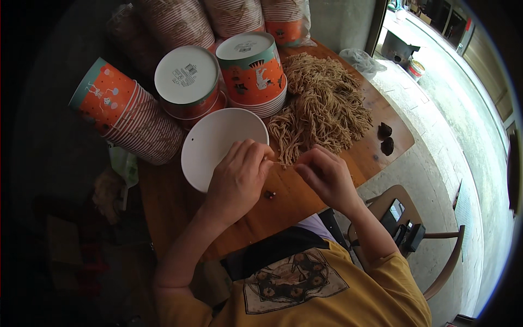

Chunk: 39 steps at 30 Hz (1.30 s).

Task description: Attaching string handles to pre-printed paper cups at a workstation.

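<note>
Wooden table (180, 210), wide, brown. On far half: big heap of tan noodle strands (321, 106), loose, not in any container. Far edge: bagged stacks of striped paper cups (180, 22), contents hidden by wrap. Left: stack of orange cups lying on side (122, 111), nested, insides not visible. Centre: two upturned orange cup stacks (251, 71) w/ white bottoms up, nothing to see inside. Just in front: white paper bowl (210, 144), mouth up, appears empty, partly under left hand. Left hand (237, 177) over bowl rim, fingers pinched on thin noodle strands (283, 162) at heap's near edge. Right hand (326, 175) beside it, fingertips pinched on same strands; strands stretched btwn both hands, above table. Right edge: two small dark lumps (385, 137). Tiny dark bit (269, 194) on table btwn wrists.
</note>
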Each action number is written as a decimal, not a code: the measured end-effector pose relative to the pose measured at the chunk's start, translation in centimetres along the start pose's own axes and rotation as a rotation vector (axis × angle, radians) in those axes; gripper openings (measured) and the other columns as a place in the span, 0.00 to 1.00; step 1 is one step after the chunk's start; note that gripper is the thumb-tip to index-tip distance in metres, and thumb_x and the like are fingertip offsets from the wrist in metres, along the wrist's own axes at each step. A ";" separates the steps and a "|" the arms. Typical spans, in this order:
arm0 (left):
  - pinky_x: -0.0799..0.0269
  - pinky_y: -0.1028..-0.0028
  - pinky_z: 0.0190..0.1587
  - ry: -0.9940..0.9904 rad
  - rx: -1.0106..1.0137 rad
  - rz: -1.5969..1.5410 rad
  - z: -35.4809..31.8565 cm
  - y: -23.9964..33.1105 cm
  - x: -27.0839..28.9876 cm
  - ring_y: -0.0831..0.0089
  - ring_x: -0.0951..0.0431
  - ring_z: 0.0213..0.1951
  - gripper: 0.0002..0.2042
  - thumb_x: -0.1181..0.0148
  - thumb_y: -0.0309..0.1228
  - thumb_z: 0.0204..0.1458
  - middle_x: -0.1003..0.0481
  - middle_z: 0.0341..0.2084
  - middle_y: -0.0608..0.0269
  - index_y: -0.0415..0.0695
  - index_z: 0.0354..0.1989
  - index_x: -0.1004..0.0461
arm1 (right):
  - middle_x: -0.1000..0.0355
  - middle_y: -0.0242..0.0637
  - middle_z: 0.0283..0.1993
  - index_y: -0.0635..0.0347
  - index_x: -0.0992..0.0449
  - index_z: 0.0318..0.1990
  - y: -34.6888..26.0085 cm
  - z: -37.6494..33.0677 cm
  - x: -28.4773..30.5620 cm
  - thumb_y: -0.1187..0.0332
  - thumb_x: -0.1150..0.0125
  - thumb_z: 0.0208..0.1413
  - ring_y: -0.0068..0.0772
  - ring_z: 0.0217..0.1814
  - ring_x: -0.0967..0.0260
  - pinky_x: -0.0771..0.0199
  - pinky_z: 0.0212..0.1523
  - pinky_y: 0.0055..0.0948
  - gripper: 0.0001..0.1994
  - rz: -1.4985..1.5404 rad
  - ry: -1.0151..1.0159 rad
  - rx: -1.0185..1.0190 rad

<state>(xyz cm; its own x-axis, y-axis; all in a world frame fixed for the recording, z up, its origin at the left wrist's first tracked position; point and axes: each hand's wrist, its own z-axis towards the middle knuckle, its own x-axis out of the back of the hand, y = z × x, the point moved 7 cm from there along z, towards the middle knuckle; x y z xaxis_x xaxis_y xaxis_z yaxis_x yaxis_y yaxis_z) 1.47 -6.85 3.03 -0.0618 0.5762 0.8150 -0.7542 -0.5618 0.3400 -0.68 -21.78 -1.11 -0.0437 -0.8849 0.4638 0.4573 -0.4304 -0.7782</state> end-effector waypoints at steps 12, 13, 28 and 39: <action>0.29 0.63 0.37 -0.009 0.043 -0.035 -1.4 -0.5 0.4 0.59 0.27 0.38 0.13 0.41 0.20 0.44 0.29 0.33 0.59 0.41 0.38 0.36 | 0.37 0.30 0.27 0.63 0.29 0.34 1.2 0.5 -1.1 0.69 0.45 0.55 0.20 0.28 0.39 0.41 0.26 0.21 0.06 0.198 0.037 -0.055; 0.28 0.64 0.37 0.000 0.033 -0.005 -1.4 -0.5 0.5 0.60 0.26 0.37 0.13 0.41 0.20 0.44 0.29 0.32 0.59 0.41 0.39 0.36 | 0.37 0.29 0.25 0.63 0.29 0.34 1.1 0.7 -1.5 0.69 0.45 0.54 0.19 0.26 0.40 0.41 0.25 0.20 0.06 0.221 -0.048 -0.137; 0.28 0.65 0.32 -0.022 0.015 0.101 -2.3 -1.2 1.3 0.59 0.24 0.27 0.17 0.42 0.22 0.49 0.26 0.23 0.57 0.40 0.47 0.35 | 0.32 0.32 0.23 0.64 0.28 0.33 -1.5 3.9 -3.0 0.70 0.43 0.57 0.18 0.25 0.38 0.36 0.26 0.22 0.06 0.310 -0.066 -0.040; 0.37 0.64 0.51 0.020 0.079 0.113 -3.4 -1.3 1.9 0.64 0.23 0.37 0.12 0.42 0.26 0.52 0.24 0.30 0.59 0.41 0.43 0.33 | 0.31 0.26 0.31 0.64 0.28 0.35 -2.0 5.1 -4.8 0.69 0.48 0.62 0.11 0.35 0.37 0.34 0.38 0.16 0.08 0.640 -0.145 -0.123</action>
<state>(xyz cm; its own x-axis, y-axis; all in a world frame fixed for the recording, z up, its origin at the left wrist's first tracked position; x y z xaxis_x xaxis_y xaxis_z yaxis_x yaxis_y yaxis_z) 0.12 -3.04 2.54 -0.1569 0.5177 0.8411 -0.6876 -0.6686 0.2832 3.13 -15.74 0.34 0.3263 -0.9434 -0.0598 0.2484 0.1466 -0.9575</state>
